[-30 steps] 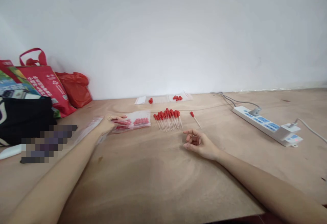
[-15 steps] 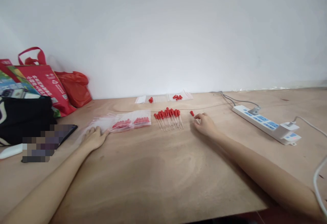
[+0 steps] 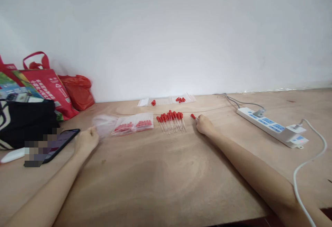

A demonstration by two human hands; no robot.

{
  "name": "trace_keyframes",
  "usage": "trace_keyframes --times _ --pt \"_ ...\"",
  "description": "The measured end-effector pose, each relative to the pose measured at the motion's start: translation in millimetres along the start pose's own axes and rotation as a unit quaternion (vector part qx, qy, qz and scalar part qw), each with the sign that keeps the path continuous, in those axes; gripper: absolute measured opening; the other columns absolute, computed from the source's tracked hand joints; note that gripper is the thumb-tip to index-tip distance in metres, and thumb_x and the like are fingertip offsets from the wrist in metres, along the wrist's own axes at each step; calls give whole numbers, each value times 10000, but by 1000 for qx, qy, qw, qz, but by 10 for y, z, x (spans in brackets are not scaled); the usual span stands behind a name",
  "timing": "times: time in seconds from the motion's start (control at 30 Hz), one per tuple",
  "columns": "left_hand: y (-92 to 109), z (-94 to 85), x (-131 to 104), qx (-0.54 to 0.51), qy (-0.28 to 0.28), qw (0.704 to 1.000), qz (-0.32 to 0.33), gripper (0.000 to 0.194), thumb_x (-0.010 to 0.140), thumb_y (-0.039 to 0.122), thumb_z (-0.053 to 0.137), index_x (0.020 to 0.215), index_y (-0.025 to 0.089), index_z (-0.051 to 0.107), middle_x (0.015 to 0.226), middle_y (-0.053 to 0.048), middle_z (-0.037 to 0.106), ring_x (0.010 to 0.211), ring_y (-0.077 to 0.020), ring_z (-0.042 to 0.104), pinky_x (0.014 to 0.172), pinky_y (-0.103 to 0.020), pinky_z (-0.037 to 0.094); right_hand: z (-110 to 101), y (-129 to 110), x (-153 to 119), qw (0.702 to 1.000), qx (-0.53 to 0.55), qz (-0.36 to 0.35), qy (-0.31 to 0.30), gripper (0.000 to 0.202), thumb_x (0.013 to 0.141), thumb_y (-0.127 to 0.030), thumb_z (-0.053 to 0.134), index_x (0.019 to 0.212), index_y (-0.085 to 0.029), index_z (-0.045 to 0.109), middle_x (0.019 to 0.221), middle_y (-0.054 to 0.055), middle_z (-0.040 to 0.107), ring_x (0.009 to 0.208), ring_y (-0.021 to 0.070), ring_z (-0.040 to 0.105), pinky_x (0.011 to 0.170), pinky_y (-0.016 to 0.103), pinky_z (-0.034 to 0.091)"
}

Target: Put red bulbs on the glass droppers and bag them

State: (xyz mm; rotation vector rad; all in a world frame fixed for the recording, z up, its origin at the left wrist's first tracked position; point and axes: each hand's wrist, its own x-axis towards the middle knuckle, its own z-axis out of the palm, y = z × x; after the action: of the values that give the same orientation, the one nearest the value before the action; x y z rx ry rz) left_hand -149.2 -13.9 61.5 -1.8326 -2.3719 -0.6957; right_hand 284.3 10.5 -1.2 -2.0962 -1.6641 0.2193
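Note:
My left hand [image 3: 87,140] is closed at the edge of a crumpled clear plastic bag [image 3: 103,123], pinching it between the fingertips. To its right lie two zip bags [image 3: 123,126] holding small red rubber bulbs. Several red-capped droppers [image 3: 169,118] with clear stems are spread in a row at the middle of the table. On the right, my right hand [image 3: 204,125] is closed around the stem of a single dropper, whose red bulb [image 3: 193,116] points out to the left.
Near the wall lie flat bags with loose red bulbs [image 3: 180,99] and clear tubes [image 3: 163,101]. A white power strip [image 3: 267,125] with cables sits at right. Red bags [image 3: 77,90], a black bag [image 3: 31,121] and a phone [image 3: 62,144] are at left.
My left hand has drawn back left and closed on the clear bag, which now bunches up. My right hand has closed round the dropper, which has shifted slightly left.

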Motion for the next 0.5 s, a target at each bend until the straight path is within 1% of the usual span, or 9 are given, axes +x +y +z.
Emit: trace_keyframes --times 0.07,0.1,0.13,0.17,0.2,0.27,0.33,0.43,0.5 --pt "196 -89 -106 23 34 999 -19 421 813 301 271 1014 58 551 808 -177 636 955 -410 519 765 -502 367 -2 8 1 1000 5 -2 4 301 779 -175 422 1063 -107 493 947 183 564 915 265 545 745 337 397" --pt "327 -106 -188 27 50 998 -8 439 828 319 251 1041 74 547 858 -172 640 951 -384 535 759 -476 390 -10 17 1 1000 10 -4 9 315 781 -173 417 1081 -102 483 968 188 553 922 263 541 756 336 395" --pt "473 -96 -288 5 58 998 23 448 836 318 241 1061 74 541 913 -171 638 953 -353 547 760 -445 412 -22 29 -1 1000 19 -7 18 332 787 -175 406 1103 -95 467 996 194 540 932 261 535 769 335 392" --pt "628 -60 -404 -30 52 994 87 451 834 300 245 1097 59 522 993 -174 620 982 -320 545 790 -417 420 -38 42 -6 999 36 -11 32 349 795 -179 391 1126 -86 449 1023 200 524 944 259 527 782 337 389" --pt "783 1 -530 -66 36 981 181 454 831 285 252 1120 48 509 1100 -174 576 1041 -289 520 850 -395 406 -55 57 -17 997 59 -18 50 369 801 -183 375 1150 -75 425 1041 203 513 953 256 518 796 340 386" --pt "1064 168 -788 -98 -40 922 374 438 847 271 251 1159 92 499 1255 -121 473 1185 -232 397 983 -376 307 -93 84 -63 988 125 -40 80 435 800 -192 359 1211 -52 348 1002 185 521 928 242 518 802 346 388" --pt "1268 335 -1004 -96 -119 870 469 425 881 275 235 1207 137 469 1297 -84 429 1237 -197 320 1029 -377 244 -127 98 -150 974 199 -56 87 543 783 -208 373 1278 -41 222 866 113 541 820 210 537 763 338 411" --pt "1402 467 -1174 -50 -234 837 493 459 889 385 282 1302 196 343 1370 -73 306 1271 -213 242 1035 -425 211 -157 77 -339 944 322 -55 53 731 746 -237 412 1331 -98 -3 703 -18 468 601 142 518 614 288 447" --pt "1404 470 -1191 -28 -271 833 482 504 876 454 295 1332 240 272 1404 -67 215 1288 -234 181 1033 -457 185 -156 38 -467 915 400 -50 15 814 723 -254 444 1328 -162 -93 674 -57 422 506 108 489 507 249 439"
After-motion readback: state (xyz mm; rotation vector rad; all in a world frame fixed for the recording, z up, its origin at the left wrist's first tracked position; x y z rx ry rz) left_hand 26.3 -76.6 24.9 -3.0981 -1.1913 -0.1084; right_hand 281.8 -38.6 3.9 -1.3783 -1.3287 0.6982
